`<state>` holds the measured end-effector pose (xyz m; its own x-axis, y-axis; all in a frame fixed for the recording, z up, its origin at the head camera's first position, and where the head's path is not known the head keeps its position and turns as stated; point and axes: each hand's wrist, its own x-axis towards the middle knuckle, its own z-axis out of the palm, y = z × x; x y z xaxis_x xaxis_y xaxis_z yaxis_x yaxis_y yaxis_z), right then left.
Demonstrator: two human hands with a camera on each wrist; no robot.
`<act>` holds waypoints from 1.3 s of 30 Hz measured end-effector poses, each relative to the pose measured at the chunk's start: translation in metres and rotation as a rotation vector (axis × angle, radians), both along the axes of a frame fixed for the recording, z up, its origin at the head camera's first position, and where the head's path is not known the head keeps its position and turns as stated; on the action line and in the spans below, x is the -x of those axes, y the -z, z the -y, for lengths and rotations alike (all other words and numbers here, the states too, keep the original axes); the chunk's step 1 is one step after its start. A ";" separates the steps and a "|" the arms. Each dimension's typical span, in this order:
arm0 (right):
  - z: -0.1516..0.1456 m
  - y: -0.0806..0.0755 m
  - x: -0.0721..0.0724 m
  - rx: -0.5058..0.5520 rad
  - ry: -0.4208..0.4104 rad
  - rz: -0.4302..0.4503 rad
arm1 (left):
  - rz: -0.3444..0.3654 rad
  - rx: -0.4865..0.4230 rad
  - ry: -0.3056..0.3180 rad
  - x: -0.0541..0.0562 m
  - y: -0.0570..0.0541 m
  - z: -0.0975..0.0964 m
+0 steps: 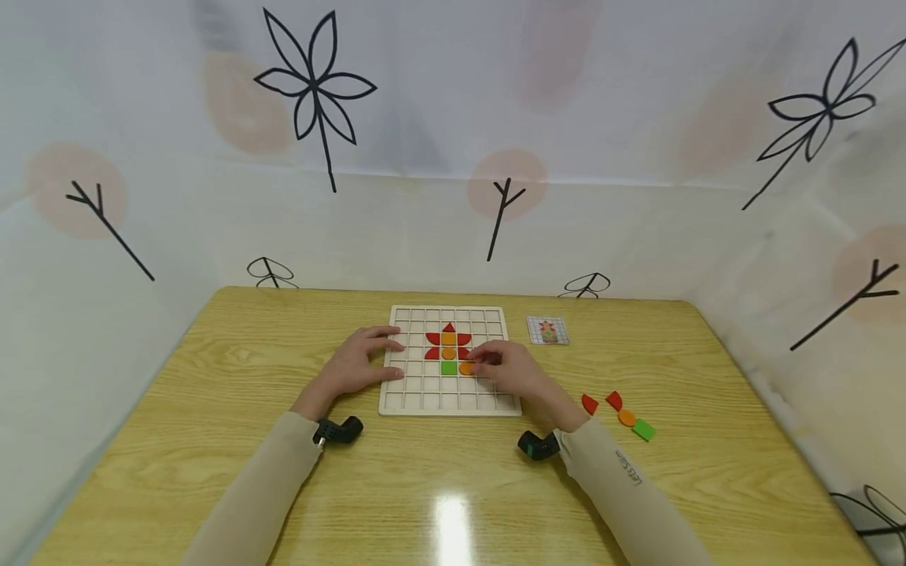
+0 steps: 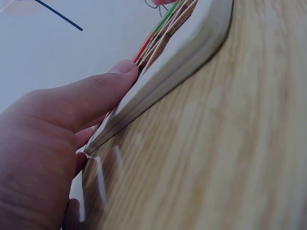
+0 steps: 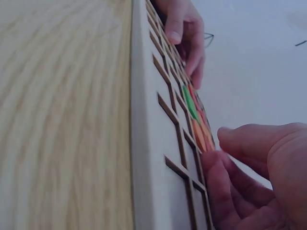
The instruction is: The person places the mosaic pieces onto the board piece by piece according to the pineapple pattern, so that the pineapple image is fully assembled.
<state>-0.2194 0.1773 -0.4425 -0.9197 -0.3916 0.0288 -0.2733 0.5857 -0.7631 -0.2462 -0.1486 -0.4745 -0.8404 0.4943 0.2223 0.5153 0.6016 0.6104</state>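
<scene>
Centre of the head view, and there's the grid board, flat on the worktop! In its middle cells: a red triangle on top, an orange square just below, an orange circle under that, then a green square, with curved red pieces flanking the column. Right of the green square sits a second orange circle, and the right hand is on it, fingers bent; whether they pinch it, I can't tell. Over on the board's left edge, the left hand rests with fingers spread and extended, thumb on the rim. Right of the board's upper corner lies a picture card. Lower right, beyond the right wrist: two loose red pieces, a loose orange circle and a loose green square. Behind it all, a pale backdrop with black-lined plants.
</scene>
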 end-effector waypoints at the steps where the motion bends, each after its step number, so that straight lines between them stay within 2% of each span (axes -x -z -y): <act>1: -0.003 -0.002 0.000 0.008 -0.001 0.011 | 0.003 0.000 0.000 0.000 0.000 0.000; 6: -0.025 -0.012 -0.004 0.037 -0.009 0.032 | -0.001 -0.001 -0.002 -0.001 0.000 0.000; 13: -0.078 -0.015 -0.012 -0.005 -0.021 -0.038 | 0.005 -0.007 0.001 0.000 0.000 -0.001; 23: -0.132 -0.016 -0.049 -0.055 0.013 -0.070 | 0.009 0.003 -0.008 0.001 0.001 -0.001; 31: -0.146 -0.014 -0.074 -0.091 -0.070 -0.115 | 0.006 0.001 -0.005 0.001 0.001 0.000; 39: -0.147 -0.016 -0.075 -0.201 -0.134 -0.102 | 0.003 0.013 -0.007 0.001 0.001 0.000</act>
<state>-0.1447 0.3242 -0.4268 -0.8556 -0.5168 0.0284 -0.4282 0.6760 -0.5998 -0.2471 -0.1482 -0.4756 -0.8444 0.4915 0.2130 0.5092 0.6132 0.6039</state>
